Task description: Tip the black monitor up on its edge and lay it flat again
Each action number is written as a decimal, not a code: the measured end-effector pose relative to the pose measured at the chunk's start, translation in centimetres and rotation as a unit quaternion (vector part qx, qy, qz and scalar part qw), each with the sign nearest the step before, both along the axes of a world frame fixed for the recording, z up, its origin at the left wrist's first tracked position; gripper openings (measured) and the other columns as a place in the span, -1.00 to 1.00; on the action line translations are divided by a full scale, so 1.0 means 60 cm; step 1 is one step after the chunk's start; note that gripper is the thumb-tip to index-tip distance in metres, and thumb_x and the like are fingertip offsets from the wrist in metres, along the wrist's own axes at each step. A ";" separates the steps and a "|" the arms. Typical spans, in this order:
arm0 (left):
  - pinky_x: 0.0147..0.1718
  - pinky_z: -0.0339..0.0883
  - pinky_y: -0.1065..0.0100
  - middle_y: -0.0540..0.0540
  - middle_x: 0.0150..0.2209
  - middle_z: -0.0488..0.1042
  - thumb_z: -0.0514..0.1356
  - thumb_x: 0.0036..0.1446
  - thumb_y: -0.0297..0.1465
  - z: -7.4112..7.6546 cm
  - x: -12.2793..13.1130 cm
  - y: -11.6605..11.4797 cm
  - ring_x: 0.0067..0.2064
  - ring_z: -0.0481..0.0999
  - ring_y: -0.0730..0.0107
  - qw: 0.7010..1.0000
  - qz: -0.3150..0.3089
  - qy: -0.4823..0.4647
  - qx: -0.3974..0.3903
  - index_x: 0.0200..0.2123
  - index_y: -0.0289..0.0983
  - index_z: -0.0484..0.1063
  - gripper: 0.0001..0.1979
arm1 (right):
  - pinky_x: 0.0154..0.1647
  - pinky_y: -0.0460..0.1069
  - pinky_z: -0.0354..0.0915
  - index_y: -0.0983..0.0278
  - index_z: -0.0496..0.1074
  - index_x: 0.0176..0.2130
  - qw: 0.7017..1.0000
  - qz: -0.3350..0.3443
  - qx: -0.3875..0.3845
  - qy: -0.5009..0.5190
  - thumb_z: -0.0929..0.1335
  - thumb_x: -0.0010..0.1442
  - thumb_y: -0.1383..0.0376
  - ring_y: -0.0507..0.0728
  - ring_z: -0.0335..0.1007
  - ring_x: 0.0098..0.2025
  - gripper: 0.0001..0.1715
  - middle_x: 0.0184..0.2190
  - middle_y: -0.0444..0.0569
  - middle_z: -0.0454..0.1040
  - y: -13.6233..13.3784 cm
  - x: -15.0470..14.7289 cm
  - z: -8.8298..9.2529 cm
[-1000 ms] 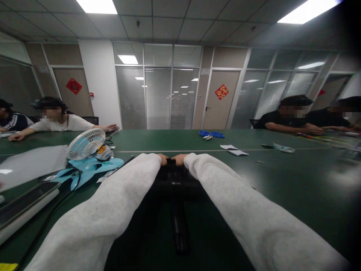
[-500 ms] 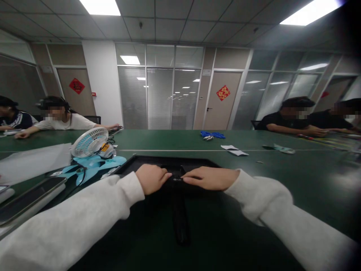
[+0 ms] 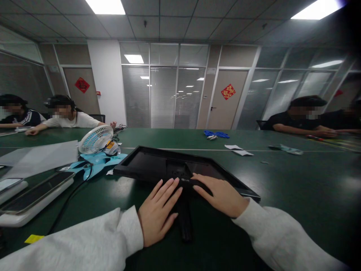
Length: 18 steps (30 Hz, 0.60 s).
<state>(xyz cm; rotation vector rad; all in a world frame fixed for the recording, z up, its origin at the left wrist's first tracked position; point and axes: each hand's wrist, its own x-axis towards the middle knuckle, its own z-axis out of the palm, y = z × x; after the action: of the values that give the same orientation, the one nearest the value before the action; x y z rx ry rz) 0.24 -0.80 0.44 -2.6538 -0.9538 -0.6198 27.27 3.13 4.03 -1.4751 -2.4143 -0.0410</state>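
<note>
A black monitor (image 3: 146,162) with an LG logo lies on the green table in front of me, tilted. From its lower edge a black stand piece (image 3: 184,222) extends toward me. My left hand (image 3: 159,212) is spread, its fingertips at the monitor's near edge, left of the logo. On the right, my right hand (image 3: 220,192) rests on the near edge beside the logo, fingers apart and thumb separate. Neither hand is wrapped round anything.
Left of the monitor are a white fan (image 3: 96,139), light-blue fan blades (image 3: 97,163), a cable and a white-edged device (image 3: 36,195). Blue gloves (image 3: 216,134) and white papers (image 3: 239,149) lie beyond. People sit at both far sides.
My left hand has moved down toward me and its fingers have spread. My right hand has shifted slightly right and lower. More of the monitor shows, and the view has turned slightly left.
</note>
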 end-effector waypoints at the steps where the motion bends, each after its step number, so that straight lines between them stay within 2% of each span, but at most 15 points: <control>1: 0.37 -0.22 0.00 -0.11 0.45 -0.28 0.06 0.29 -0.40 -0.002 -0.001 0.001 0.44 -0.21 0.11 1.000 -0.005 0.001 -0.002 0.42 -0.25 -0.14 -0.30 | 0.26 0.18 0.22 0.14 0.36 0.18 1.000 0.001 0.000 0.002 0.08 0.34 -0.13 0.19 0.29 0.23 -0.32 0.22 -0.07 0.34 -0.001 0.001 -0.005; 4: 0.36 -0.20 -0.01 -0.11 0.45 -0.28 0.05 0.29 -0.41 -0.007 -0.001 -0.001 0.44 -0.21 0.12 1.000 -0.010 -0.002 -0.001 0.42 -0.24 -0.15 -0.30 | 0.25 0.19 0.23 0.13 0.35 0.19 1.000 0.001 -0.003 0.002 0.09 0.34 -0.13 0.19 0.30 0.22 -0.33 0.22 -0.08 0.34 -0.004 0.003 -0.013; 18: 0.35 -0.15 -0.05 -0.13 0.45 -0.30 0.07 0.27 -0.45 -0.005 0.003 -0.017 0.44 -0.21 0.09 1.000 0.000 0.002 0.012 0.40 -0.23 -0.04 -0.34 | 0.18 0.19 0.30 0.11 0.36 0.17 1.000 -0.010 0.010 -0.011 0.08 0.35 -0.14 0.21 0.39 0.14 -0.34 0.17 -0.07 0.41 -0.019 0.002 -0.005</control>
<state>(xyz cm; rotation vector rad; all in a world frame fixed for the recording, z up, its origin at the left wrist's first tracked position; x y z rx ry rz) 0.41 -1.83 0.13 -2.6329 -0.9396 -0.6231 27.41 2.01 3.74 -1.4968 -2.4107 -0.0865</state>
